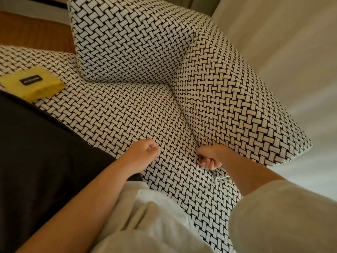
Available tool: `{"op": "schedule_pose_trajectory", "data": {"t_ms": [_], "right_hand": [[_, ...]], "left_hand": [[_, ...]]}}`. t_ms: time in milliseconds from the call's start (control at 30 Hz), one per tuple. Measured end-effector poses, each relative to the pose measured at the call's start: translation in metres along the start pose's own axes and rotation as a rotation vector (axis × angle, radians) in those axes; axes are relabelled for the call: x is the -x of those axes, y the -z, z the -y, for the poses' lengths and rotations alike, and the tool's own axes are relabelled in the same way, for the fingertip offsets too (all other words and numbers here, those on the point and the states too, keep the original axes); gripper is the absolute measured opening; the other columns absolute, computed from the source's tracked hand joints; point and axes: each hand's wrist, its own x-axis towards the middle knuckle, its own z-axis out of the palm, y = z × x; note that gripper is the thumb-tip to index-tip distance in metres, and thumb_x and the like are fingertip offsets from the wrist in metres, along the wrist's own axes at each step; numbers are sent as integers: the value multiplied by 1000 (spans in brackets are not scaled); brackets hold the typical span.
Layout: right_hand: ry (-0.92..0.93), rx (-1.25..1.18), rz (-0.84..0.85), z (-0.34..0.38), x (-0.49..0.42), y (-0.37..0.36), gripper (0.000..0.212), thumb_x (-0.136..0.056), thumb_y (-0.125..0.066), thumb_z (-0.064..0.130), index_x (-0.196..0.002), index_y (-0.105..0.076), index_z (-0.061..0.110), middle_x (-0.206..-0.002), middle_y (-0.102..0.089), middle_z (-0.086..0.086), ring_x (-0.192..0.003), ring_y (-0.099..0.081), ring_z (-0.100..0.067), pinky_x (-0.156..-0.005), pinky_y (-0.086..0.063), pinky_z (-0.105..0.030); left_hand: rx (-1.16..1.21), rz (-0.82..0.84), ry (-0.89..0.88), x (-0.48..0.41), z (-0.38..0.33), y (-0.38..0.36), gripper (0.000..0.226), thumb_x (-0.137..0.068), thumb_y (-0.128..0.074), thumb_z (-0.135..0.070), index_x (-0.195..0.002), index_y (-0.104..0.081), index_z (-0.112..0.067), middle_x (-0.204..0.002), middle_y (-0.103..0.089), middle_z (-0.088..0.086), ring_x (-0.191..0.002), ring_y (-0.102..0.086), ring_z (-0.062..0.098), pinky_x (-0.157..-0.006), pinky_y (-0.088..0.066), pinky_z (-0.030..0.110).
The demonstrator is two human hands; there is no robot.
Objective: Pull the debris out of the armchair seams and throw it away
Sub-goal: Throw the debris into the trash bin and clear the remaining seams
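The armchair is covered in black-and-white woven fabric. A seam runs between its seat and the right side cushion. My right hand sits at the near end of that seam with its fingers curled; something small and dark shows between them, too small to identify. My left hand rests on the seat to the left, fingers curled, thumb against the forefinger; whether it holds anything is unclear. No other debris is visible along the seam.
A yellow packet with a black label lies on the seat at far left. A back cushion stands behind. A dark cloth covers the left, pale fabric the right. Wooden floor shows top left.
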Motion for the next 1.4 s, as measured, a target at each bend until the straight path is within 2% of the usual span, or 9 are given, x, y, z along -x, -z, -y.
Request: {"op": "schedule_pose_trajectory", "data": {"t_ms": [267,433,567,700,867,1000,1133,1267,1400], "right_hand": [[-102,252,-271,-5,-10,-15,42,-97,-22,37,-73,-43,10,-53,-36,2,-34,-28,-10,-33,-28,-15],[36,396,-394,-13,-6,-21,41,-98,-32,20,-137,-33,7,-71,-51,-8,-54,-55,-17,-44,-51,-27],[292,560,-548,-11,17,-20,31,-98,-35,15,-113,-56,-3,-107,-63,-21,-68,-58,-18,-50,-41,-22],[607,223,-461,-4,50,-35,34,-101,-31,22,-107,-56,1,-77,-52,-2,-55,-37,-10,-54,-36,-22],[1004,18,-386,1,85,-94,33,-101,-31,20,-75,-51,19,-72,-51,6,-62,-50,-13,-55,-43,-20],[1248,30,-913,-14,70,-119,26,-91,-34,17,-72,-52,17,-74,-51,5,-69,-46,-13,-66,-36,-23],[1165,29,-1078,-43,50,-110,34,-80,-43,42,-100,-64,24,-113,-50,2,-105,-43,-17,-87,-33,-27],[1092,-151,-687,-70,48,-98,45,-89,-51,43,-129,-43,25,-87,-52,10,-73,-50,-3,-65,-45,-19],[633,220,-858,-86,25,-78,48,-100,-28,36,-145,-13,26,-80,-63,-5,-75,-62,-22,-65,-49,-35]], "left_hand": [[-15,22,4,-8,6,0,15,-97,-40,-32,-98,-52,-23,-83,-53,-10,-80,-53,3,-76,-41,20],[-43,51,38,-12,5,-3,23,-96,-40,-32,-109,-55,-21,-98,-58,-5,-92,-56,8,-87,-46,27],[-108,81,35,-11,0,-4,22,-97,-39,-31,-105,-55,-19,-94,-57,-6,-85,-54,7,-81,-45,23],[-130,104,20,-11,-16,-12,25,-98,-32,-38,-97,-49,-20,-88,-56,-4,-78,-55,7,-78,-45,24],[696,137,289,-6,-53,-23,41,-98,-31,-40,-114,-53,-9,-113,-59,13,-103,-57,23,-89,-49,38],[854,-5,373,0,-75,-38,30,-100,-33,-27,-86,-51,-7,-86,-58,7,-78,-56,11,-61,-45,23],[857,-14,374,1,-83,-58,27,-99,-36,-13,-93,-59,0,-75,-57,8,-66,-54,14,-61,-48,27],[749,-85,373,-3,-81,-71,25,-97,-37,-5,-86,-60,-4,-63,-43,2,-52,-37,11,-54,-38,24],[738,-131,353,-1,-72,-68,23,-97,-36,-9,-86,-56,-6,-57,-37,-2,-46,-31,9,-43,-29,21]]}}
